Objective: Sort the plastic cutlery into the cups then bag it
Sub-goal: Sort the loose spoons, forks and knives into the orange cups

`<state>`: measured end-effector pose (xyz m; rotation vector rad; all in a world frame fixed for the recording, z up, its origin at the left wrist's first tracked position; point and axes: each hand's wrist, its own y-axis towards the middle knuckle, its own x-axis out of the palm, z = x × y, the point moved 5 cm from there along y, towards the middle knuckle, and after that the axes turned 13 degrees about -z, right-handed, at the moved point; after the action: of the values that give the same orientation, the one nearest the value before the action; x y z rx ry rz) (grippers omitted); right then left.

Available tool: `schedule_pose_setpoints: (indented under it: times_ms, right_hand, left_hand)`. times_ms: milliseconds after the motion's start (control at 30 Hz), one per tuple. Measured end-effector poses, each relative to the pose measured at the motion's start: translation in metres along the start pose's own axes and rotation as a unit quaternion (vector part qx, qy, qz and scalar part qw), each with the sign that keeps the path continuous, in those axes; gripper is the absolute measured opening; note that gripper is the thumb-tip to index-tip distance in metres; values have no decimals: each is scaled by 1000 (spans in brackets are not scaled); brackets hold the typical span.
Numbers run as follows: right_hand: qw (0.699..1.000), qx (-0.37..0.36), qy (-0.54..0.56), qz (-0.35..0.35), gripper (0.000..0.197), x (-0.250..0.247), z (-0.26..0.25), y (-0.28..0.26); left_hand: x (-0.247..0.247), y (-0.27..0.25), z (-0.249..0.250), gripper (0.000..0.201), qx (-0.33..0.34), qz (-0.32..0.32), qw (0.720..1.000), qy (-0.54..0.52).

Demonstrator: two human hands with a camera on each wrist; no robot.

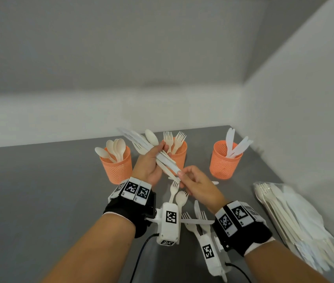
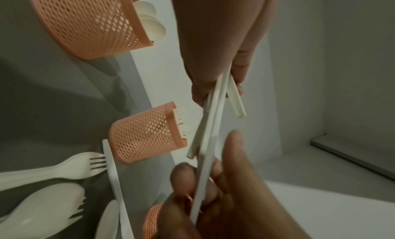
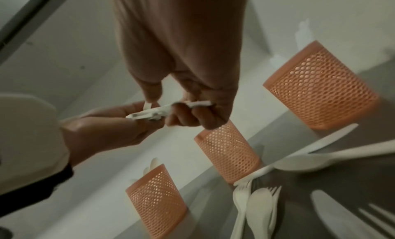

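At ten o'clock on the grey table (image 1: 39, 190) stands the spoon cup (image 1: 117, 166), already stocked. Next to it the left hand (image 1: 148, 167) clenches a mixed bundle of cutlery (image 1: 151, 148), fanned out toward eleven o'clock above the fork cup (image 1: 179, 154). The right hand (image 1: 196, 183) pinches the near end of one white knife (image 1: 170, 163) in that bundle. To do this cleanly, I'd loosen the left fingers slightly, draw the knife straight out along its length, then carry it to the knife cup (image 1: 225, 164) at two o'clock. Loose forks and spoons (image 1: 179, 196) wait near six o'clock; a filled bag (image 1: 296, 223) lies at four o'clock.
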<state>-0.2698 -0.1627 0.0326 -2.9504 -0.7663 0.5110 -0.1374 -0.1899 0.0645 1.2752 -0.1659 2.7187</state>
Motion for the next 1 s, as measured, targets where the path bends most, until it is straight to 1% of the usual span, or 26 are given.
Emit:
schedule_pose_setpoints:
  times_ms: [67, 133, 200, 300, 400, 500, 533, 600, 667, 733, 800, 900, 933, 1000]
  right_hand:
    - [998, -6, -61, -5, 19, -2, 1, 0]
    - [993, -15, -112, -16, 17, -7, 6, -4]
    - [991, -10, -125, -36, 19, -10, 12, -7]
    - [991, 20, -115, -71, 20, -1, 14, -3]
    - [977, 8, -204, -60, 30, 9, 7, 3]
    - [964, -19, -258, -55, 31, 6, 12, -3]
    - [962, -16, -267, -60, 30, 2, 17, -7]
    - [954, 13, -291, -70, 29, -8, 27, -12]
    - [944, 48, -315, -82, 29, -20, 34, -17]
    - [939, 67, -324, -91, 30, -30, 35, -21]
    - [940, 54, -322, -93, 29, -38, 33, -24]
    - [941, 31, -319, -110, 24, -35, 29, -26]
    - [944, 32, -307, -117, 20, -31, 29, -25]
    - [952, 29, -282, -118, 19, -20, 25, -22]
  left_hand:
    - [-1, 1, 0, 23, 1, 11, 1000, -5]
    - [-4, 2, 5, 22, 12, 16, 999, -31]
    - [-7, 4, 10, 23, 27, 15, 999, -45]
    - [-6, 6, 5, 24, 16, -3, 1000, 6]
    - [-7, 9, 0, 15, 19, -6, 999, 43]
    - [-8, 11, 4, 16, 22, -3, 998, 64]
    - [-10, 11, 6, 18, 21, -5, 998, 67]
    - [-13, 10, 8, 23, 20, -12, 997, 67]
    - [-19, 9, 12, 26, 32, 5, 998, 55]
    - [-27, 8, 16, 26, 53, 38, 997, 34]
    - [-32, 9, 19, 25, 65, 62, 996, 24]
    - [-33, 10, 20, 22, 73, 76, 994, 14]
    - [-32, 11, 20, 20, 77, 80, 994, 11]
    - [-28, 12, 17, 20, 75, 84, 994, 17]
